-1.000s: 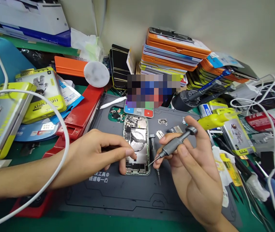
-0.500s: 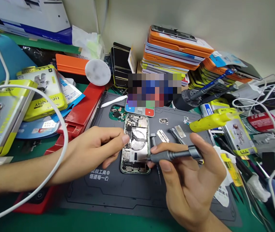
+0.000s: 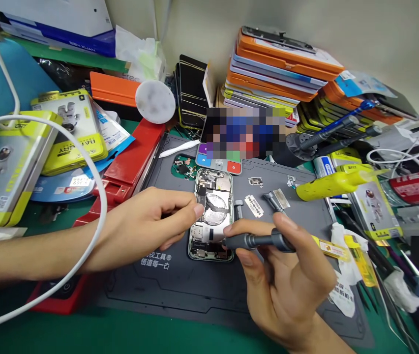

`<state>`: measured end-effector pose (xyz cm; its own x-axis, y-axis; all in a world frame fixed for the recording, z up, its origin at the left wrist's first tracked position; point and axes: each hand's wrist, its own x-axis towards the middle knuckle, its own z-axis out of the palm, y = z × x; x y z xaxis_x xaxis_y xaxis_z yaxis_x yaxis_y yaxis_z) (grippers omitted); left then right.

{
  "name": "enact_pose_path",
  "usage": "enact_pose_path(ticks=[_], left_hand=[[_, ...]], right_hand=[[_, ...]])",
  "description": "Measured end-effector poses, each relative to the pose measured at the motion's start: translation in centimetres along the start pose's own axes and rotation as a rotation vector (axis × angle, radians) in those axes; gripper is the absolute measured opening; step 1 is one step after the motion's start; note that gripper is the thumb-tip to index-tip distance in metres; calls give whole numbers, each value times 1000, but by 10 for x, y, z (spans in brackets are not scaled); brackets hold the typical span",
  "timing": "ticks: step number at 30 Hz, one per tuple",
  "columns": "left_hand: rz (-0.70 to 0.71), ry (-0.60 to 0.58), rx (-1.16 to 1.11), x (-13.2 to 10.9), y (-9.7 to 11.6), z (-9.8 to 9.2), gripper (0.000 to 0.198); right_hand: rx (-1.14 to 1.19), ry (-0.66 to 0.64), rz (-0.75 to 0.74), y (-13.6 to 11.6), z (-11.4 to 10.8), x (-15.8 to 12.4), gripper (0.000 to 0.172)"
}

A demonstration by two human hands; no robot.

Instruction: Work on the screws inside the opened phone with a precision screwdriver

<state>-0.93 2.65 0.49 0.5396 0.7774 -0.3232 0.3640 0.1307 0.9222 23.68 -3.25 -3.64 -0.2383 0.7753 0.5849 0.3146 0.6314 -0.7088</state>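
Note:
An opened phone with its insides bare lies on a dark grey work mat. My left hand rests against the phone's left edge, its fingers curled and its thumb touching the frame. My right hand grips a grey precision screwdriver, held almost level. The tip of the tool points left onto the lower right part of the phone. Small metal parts lie on the mat right of the phone.
A white cable loops over my left forearm. Yellow and red boxes crowd the left. Stacked orange cases stand at the back. A yellow tool, other tools and more white cables fill the right side.
My right hand has swung the screwdriver from a steep slant to nearly level and brought it lower over the phone's bottom right. My left hand's fingers have drawn back to the phone's left edge.

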Motion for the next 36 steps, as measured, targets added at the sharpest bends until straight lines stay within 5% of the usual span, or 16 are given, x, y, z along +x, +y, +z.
enact_pose_path(ticks=[24, 31, 36], left_hand=[[24, -10, -7, 0, -1, 1, 53], [3, -40, -7, 0, -4, -1, 49], [1, -50, 12, 1, -5, -1, 50]], right_hand=[[-51, -115, -66, 1, 1, 3, 87], [-135, -219, -104, -8, -12, 17, 65], [-185, -167, -171, -10, -16, 18, 68]])
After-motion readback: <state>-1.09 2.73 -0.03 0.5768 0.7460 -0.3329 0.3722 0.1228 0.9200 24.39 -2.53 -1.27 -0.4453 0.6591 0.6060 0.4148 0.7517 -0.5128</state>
